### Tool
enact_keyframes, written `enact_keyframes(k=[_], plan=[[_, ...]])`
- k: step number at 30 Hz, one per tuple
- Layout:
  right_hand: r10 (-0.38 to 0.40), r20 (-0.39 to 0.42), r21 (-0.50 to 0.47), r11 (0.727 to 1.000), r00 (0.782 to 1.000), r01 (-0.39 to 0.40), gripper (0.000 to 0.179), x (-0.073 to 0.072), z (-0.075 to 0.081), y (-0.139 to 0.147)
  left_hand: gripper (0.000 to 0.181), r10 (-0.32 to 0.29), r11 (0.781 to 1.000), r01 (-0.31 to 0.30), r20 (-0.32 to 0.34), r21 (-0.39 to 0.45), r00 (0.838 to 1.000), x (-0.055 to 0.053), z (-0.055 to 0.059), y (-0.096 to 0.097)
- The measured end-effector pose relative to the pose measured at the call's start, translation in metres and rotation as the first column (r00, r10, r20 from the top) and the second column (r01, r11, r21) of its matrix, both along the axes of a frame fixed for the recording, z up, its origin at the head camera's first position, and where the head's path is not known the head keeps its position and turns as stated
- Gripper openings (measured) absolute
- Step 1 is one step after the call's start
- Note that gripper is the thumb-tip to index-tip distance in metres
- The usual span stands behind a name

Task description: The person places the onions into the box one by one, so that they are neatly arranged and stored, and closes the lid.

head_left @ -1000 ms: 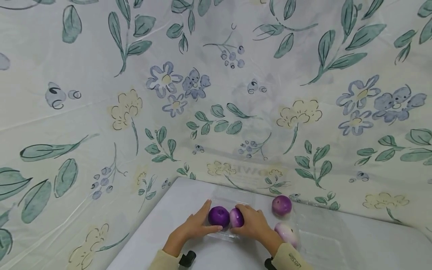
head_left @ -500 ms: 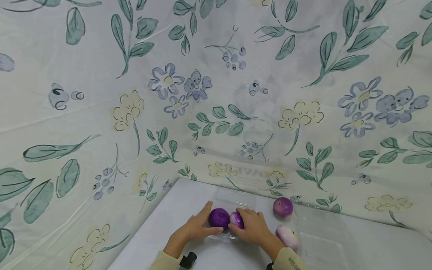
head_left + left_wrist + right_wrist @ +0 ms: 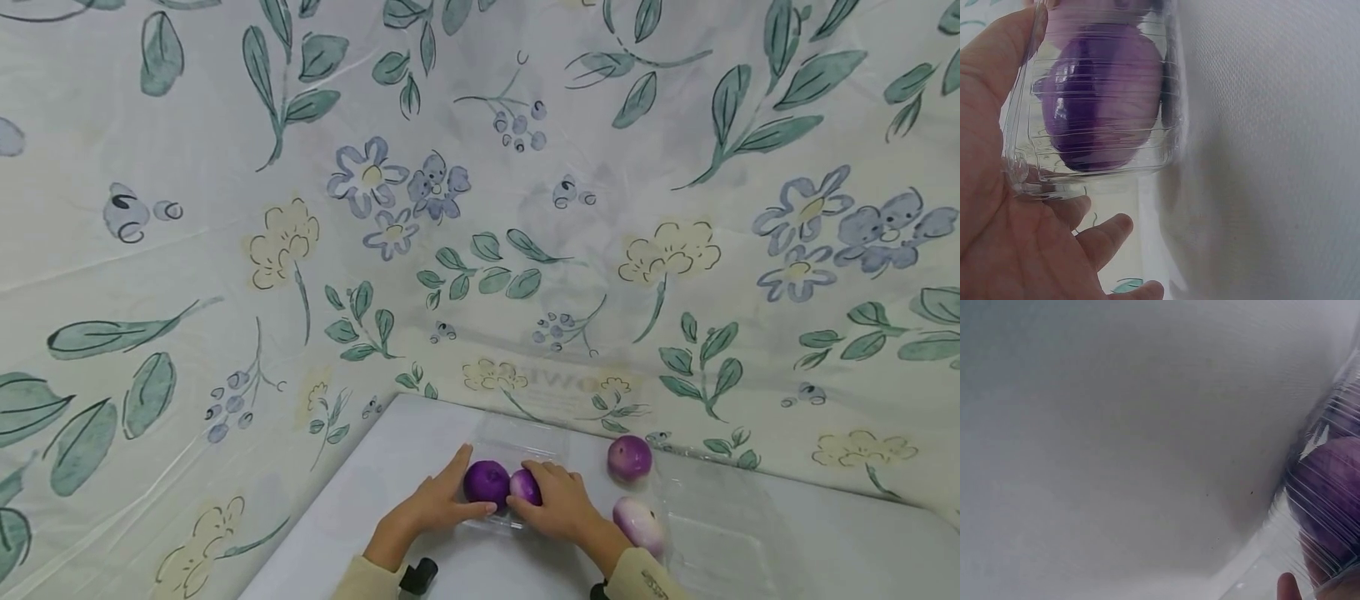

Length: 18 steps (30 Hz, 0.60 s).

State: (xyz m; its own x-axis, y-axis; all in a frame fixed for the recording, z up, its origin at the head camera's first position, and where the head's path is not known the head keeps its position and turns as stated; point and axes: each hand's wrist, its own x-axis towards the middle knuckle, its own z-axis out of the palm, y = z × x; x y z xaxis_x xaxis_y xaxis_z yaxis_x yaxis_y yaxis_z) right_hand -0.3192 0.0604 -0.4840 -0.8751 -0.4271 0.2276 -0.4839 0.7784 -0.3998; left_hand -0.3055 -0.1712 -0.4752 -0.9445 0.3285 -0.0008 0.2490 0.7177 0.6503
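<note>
Red onion (image 3: 528, 487) is sitting near the tabletop's (image 3: 397, 454) far edge, room opening leftward; right fingers (image 3: 547, 475) gripping it, left fingers (image 3: 454, 470) spreading wide.

Your left hand (image 3: 427, 502) and right hand (image 3: 561, 504) face each other

Low in the head view, your wrists (image 3: 388, 540) angle inward from beige sleeves (image 3: 365, 581). Your left thumb (image 3: 474, 508) stretches inward, spread wide from the forward-pointing index finger (image 3: 454, 468). Your right thumb (image 3: 522, 506) and fingers (image 3: 551, 473) curl in a grip.
</note>
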Motion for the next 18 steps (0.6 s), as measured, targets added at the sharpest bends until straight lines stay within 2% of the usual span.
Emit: enact_keyframes(k=[9,13,18], plan=[[0.003,0.028,-0.002,1.000,1.000,-0.003,0.078,0.001,0.007,0.005,0.108,0.005,1.000,-0.005,0.020,0.004,1.000,0.001,0.001,-0.001],[-0.001,-0.046,-0.051,0.999,0.999,-0.002,0.072,0.000,0.012,0.010,0.108,0.017,1.000,-0.017,0.015,0.004,1.000,0.001,0.001,-0.001],[-0.037,-0.169,-0.090,0.996,0.985,0.021,0.063,-0.002,0.012,0.016,0.108,0.008,1.000,-0.008,0.016,0.014,1.000,0.000,0.000,-0.001]])
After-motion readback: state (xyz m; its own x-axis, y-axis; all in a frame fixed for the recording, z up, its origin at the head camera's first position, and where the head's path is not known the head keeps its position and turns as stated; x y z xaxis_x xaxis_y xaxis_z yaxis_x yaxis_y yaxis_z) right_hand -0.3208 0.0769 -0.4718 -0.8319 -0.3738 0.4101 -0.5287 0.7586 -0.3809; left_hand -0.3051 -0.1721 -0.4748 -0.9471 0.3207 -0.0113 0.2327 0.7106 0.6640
